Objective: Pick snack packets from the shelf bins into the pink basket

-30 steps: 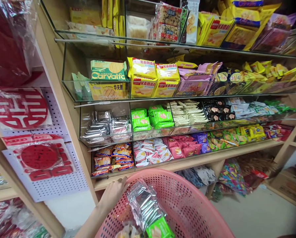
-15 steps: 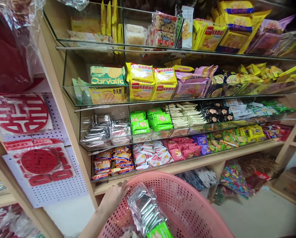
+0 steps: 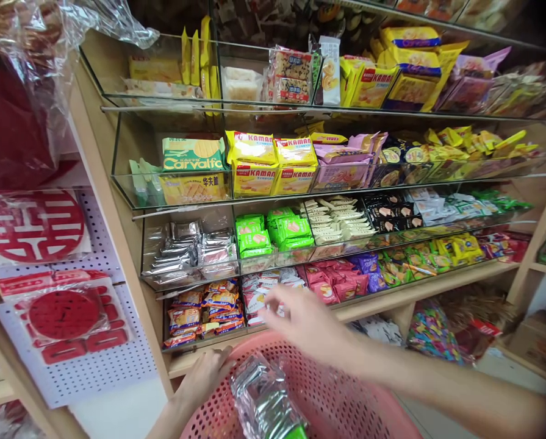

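My left hand [image 3: 207,373] is closed over the rim of a pink perforated plastic basket [image 3: 368,410] at the bottom of the view. Inside the basket lies a clear bag of silver-wrapped snacks [image 3: 266,390], with a bit of green packaging at its lower end. From the right, my right hand [image 3: 300,317] reaches across above the basket, slightly smeared by motion. Its loosely curled fingers are apart and nothing shows in them. They stand in front of the white-and-pink snack packets [image 3: 257,299] on the bottom shelf and partly cover them; whether they touch is unclear.
Glass-fronted shelves hold orange packets [image 3: 184,315], red packets [image 3: 341,277], bright green packets [image 3: 291,227], silver packets [image 3: 181,244] and yellow KAMAN packs [image 3: 253,148]. A wooden post [image 3: 117,225] and red paper decorations [image 3: 64,312] are at the left. A bag of colourful sweets [image 3: 431,332] lies underneath.
My right hand has come into view from the right, over the basket and up to the bottom shelf. My left hand stays on the rim. The view has tilted slightly upward.
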Demonstrator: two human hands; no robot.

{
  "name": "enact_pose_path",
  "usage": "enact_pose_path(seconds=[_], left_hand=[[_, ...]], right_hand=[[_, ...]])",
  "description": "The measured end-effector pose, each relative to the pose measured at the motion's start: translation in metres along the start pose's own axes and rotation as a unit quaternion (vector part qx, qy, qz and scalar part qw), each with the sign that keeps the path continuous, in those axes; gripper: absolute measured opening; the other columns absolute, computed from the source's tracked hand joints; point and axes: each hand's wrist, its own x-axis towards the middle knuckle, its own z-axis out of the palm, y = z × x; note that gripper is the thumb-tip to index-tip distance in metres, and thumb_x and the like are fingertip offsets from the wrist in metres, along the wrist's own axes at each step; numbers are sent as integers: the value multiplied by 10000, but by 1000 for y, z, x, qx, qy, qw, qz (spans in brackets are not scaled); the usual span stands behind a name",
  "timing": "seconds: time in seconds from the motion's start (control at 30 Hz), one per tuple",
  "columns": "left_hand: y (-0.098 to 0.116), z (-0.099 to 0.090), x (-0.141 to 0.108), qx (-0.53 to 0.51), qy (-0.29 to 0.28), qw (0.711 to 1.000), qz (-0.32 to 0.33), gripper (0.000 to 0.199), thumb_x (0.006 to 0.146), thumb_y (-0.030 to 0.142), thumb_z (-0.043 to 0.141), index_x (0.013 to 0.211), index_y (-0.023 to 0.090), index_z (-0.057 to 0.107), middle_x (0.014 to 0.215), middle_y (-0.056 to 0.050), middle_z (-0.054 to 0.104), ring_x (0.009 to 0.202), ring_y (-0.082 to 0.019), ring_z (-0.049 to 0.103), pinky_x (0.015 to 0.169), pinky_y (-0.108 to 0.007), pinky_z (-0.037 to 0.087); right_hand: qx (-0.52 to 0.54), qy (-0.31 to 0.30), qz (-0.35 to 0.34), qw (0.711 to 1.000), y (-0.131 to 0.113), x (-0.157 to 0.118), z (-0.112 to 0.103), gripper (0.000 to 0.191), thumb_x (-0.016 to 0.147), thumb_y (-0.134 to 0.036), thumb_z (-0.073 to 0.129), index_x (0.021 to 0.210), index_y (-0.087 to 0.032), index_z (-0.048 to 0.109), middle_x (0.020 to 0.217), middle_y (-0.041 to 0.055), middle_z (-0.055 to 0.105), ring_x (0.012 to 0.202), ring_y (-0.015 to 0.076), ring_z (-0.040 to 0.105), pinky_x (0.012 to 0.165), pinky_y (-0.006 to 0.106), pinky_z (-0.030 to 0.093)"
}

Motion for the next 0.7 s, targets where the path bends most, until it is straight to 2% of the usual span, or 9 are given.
enact_pose_path(seconds=[0.1, 0.17, 0.23, 0.3, 0.4, 0.6, 0.7], left_hand=[[1, -2, 0, -5, -12, 1000, 12, 292, 937, 318, 285, 970, 213, 555, 836, -57, 687, 819, -218, 661, 692, -262, 421], [2, -3, 0, -6, -9, 1000, 15, 295, 938, 309, 279, 985, 208, 552, 840, -60, 686, 829, -221, 661, 691, -263, 417], [3, -4, -1, -3, -6, 1000, 15, 296, 940, 310, 278, 979, 204, 551, 840, -61, 683, 821, -221, 662, 686, -264, 414], [3, -4, -3, 2, -4, 1000, 11, 299, 943, 317, 275, 967, 205, 551, 837, -57, 682, 801, -218, 662, 674, -262, 411], [3, -3, -5, 14, -5, 1000, 7, 294, 944, 319, 280, 977, 207, 550, 851, -57, 684, 808, -217, 663, 671, -259, 408], [3, -3, -6, 12, -4, 1000, -1, 302, 943, 312, 280, 1025, 201, 549, 843, -65, 691, 807, -225, 667, 663, -263, 407], [4, -4, -6, 12, -1, 1000, 1, 302, 947, 320, 278, 1003, 200, 550, 837, -67, 691, 797, -224, 666, 651, -262, 405]], right_hand=[[41, 123, 37, 991, 10, 51, -32, 199, 820, -309, 552, 947, -158, 581, 975, 49, 639, 828, 146, 580, 741, 279, 433], [32, 149, 75, 985, 18, 77, -41, 333, 790, -360, 589, 1033, -138, 536, 1026, 81, 618, 887, 167, 580, 767, 289, 434], [17, 131, 114, 985, 25, 97, -42, 486, 778, -436, 597, 1129, -123, 470, 978, 90, 622, 805, 166, 606, 731, 293, 448], [1, 89, 143, 986, 27, 110, -39, 592, 786, -489, 580, 1200, -107, 399, 837, 63, 637, 634, 151, 611, 661, 295, 461], [-27, 50, 157, 986, 25, 121, -35, 618, 814, -506, 544, 1215, -74, 358, 613, -2, 600, 470, 139, 570, 610, 298, 468], [-70, 48, 177, 981, 23, 131, -31, 586, 818, -498, 527, 1204, -87, 367, 570, -18, 594, 438, 121, 549, 675, 314, 469], [-94, 60, 188, 976, 22, 135, -30, 582, 781, -486, 565, 1189, -105, 399, 618, 4, 610, 546, 150, 583, 708, 327, 459]])
